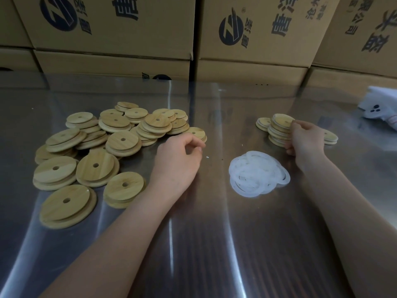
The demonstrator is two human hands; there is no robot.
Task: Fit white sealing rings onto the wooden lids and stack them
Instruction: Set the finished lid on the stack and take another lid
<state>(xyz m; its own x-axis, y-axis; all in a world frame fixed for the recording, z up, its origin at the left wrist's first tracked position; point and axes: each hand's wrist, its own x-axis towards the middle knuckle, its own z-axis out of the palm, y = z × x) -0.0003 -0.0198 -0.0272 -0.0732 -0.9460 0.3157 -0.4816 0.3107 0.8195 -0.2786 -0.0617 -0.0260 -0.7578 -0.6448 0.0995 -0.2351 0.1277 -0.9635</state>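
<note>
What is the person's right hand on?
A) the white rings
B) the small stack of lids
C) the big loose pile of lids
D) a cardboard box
B: the right hand grips the side of the stack, while the rings lie apart from it, nearer the camera.

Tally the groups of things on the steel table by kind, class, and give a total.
Spread heap of loose round wooden lids: 1
Pile of white sealing rings: 1
Wooden lid stacks on the right: 3 (tall stack, low left stack, low right stack)
Total: 5
</note>
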